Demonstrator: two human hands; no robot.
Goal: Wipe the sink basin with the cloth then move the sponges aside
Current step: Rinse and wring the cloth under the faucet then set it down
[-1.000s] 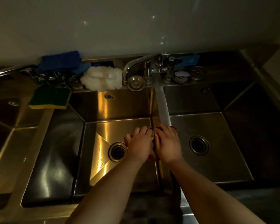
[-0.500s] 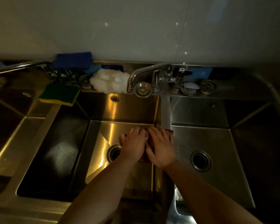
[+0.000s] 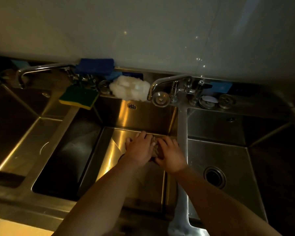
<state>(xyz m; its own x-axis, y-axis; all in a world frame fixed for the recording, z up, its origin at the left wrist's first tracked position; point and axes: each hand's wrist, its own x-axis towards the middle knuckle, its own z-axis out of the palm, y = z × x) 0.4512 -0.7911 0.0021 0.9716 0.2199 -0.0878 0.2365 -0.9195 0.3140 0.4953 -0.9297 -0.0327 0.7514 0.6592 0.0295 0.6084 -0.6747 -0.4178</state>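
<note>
Both hands were down in the middle stainless steel sink basin (image 3: 116,150), at the far right corner of its floor. The left hand (image 3: 139,149) and the right hand (image 3: 171,155) sat side by side, fingers curled over a bunched brownish cloth (image 3: 154,148) and pressing it to the steel. Most of that cloth was hidden beneath them.

Up on the far ledge of the bench sat the sponges. A green-and-yellow rectangular sponge (image 3: 78,97) jutted over the basin's far left corner, with a blue sponge (image 3: 94,65) against the wall behind it. A white fluffy puff (image 3: 129,90) lay just left of the chrome swivel faucet (image 3: 169,80). None looked moved aside, so I judged this the wiping stage.

The risks? The cloth was wadded small, so a stroke could leave streaks or miss the corners and walls. The steel looked shiny, perhaps wet. A hard push could let the wad slip out, and knuckles could strike the divider ridge (image 3: 182,125) just to the right. And that green-and-yellow sponge, perched over the edge, could drop into the basin if knocked.
</note>
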